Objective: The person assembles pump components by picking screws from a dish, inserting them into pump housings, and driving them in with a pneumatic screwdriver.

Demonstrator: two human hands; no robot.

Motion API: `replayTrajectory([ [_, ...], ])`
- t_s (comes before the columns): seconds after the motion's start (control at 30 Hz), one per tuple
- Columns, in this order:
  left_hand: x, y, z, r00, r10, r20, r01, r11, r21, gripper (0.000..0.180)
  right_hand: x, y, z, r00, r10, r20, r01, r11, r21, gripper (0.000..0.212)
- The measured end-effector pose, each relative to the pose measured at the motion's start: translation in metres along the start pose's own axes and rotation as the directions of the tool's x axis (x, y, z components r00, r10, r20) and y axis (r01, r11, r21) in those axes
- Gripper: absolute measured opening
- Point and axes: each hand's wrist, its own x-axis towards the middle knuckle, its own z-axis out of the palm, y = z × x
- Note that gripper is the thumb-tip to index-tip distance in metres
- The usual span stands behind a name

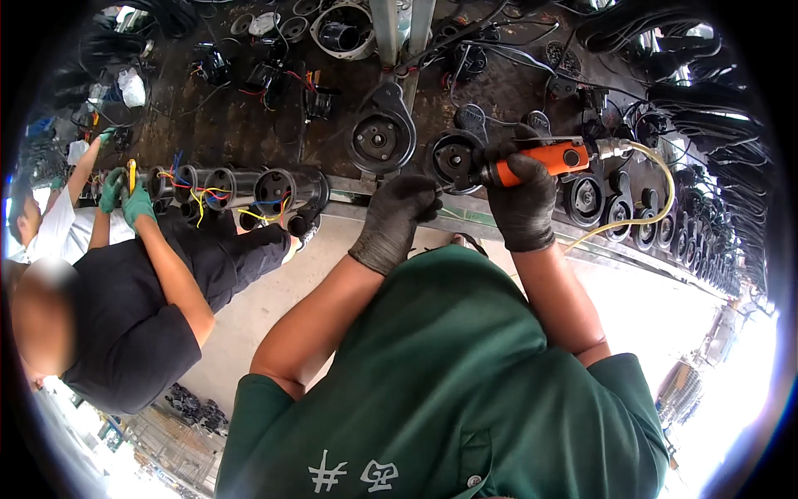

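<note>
My right hand [525, 208], in a dark glove, is closed around an orange air screwdriver [544, 164]. The tool lies sideways, its working end pointing left, and a clear yellowish hose [670, 187] runs from its right end. Facing that end is my gloved left hand [397, 214], its fingers pinched together near the tip; whatever they hold is too small to make out. Just beyond the hands, a round black motor cover [455, 158] with a metal centre lies on the bench, partly hidden by the tool. Another such cover [380, 141] sits to its left.
More round covers [584, 198] line the bench edge to the right. Black cylinders [278, 187] with coloured wires stand to the left, before a co-worker in green gloves [137, 204]. A metal post [385, 33] rises at the back, near loose cables. Another person is farther left.
</note>
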Motion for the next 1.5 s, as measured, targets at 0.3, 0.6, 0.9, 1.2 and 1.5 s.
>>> replayTrajectory([
  [0.3, 0.015, -0.004, 0.015, 0.997, -0.032, -0.072, 0.015, 0.976, -0.217, 0.018, 0.022, 0.014, -0.026, 1.000, -0.007, -0.021, 0.010, 0.989, 0.148, 0.034],
  [0.6, 0.051, -0.033, -0.005, 0.937, -0.209, -0.279, 0.170, 0.973, -0.159, 0.014, 0.039, 0.028, -0.027, 0.972, -0.223, 0.078, 0.235, 0.947, -0.218, 0.047],
  [0.9, 0.089, -0.024, 0.000, 0.968, -0.043, -0.248, 0.207, 0.698, 0.686, 0.062, 0.038, 0.041, -0.003, 0.959, -0.134, 0.249, 0.262, 0.750, -0.607, 0.043],
  [1.2, 0.099, -0.037, -0.004, 0.981, 0.194, -0.012, -0.104, 0.575, 0.811, 0.058, 0.053, 0.041, 0.016, 0.920, 0.167, 0.354, 0.194, 0.592, -0.782, 0.030],
  [1.5, 0.097, -0.032, 0.000, 0.984, 0.142, -0.112, 0.025, 0.511, 0.859, 0.047, 0.042, 0.072, -0.007, 0.891, -0.299, 0.342, 0.447, 0.439, -0.779, 0.040],
])
